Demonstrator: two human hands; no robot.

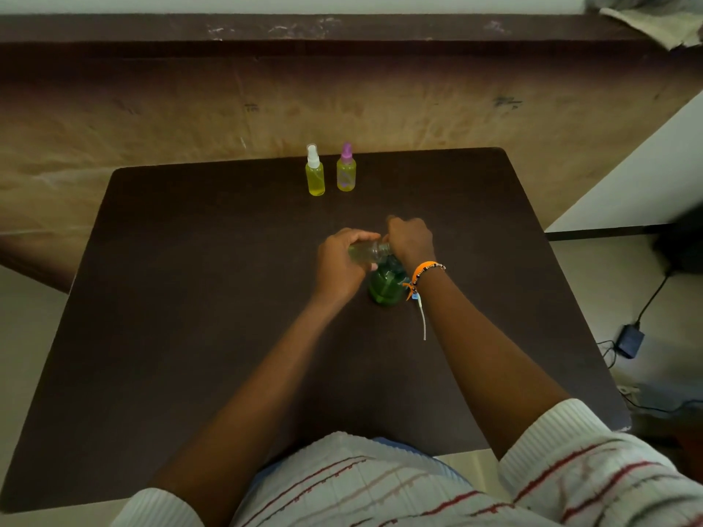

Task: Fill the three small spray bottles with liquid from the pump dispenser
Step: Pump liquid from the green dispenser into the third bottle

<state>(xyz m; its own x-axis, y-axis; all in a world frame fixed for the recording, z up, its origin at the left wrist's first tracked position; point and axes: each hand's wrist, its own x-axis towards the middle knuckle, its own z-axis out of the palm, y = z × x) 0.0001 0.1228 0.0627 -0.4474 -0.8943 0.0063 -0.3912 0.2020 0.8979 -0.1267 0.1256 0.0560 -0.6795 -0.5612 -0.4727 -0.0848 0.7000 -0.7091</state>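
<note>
At the far edge of the dark brown square table (190, 336), two small clear plastic spray bottles are standing upright and just beside each other: the left one with a white spray cap (315, 173), the right one with a purple spray cap (346, 170). Both are showing yellow liquid nearly to the shoulder and are wearing their caps, so I'd judge those two finished. The third small clear bottle (371, 252) is lying roughly level in the air near the table's middle, well apart from the pair, and it seems to be carrying a pale greenish liquid, though how full I cannot tell. The left hand (340, 260) is wrapping its curled fingers round this bottle's body. The right hand (411, 239), with an orange beaded bracelet (420, 275) at the wrist, is closing its fingers at the bottle's neck; whether it is pinching a cap there is hidden. Just under both hands the green translucent pump dispenser (386, 285) is standing on the table. What remains looks like capping this last bottle and setting it beside the others.
</note>
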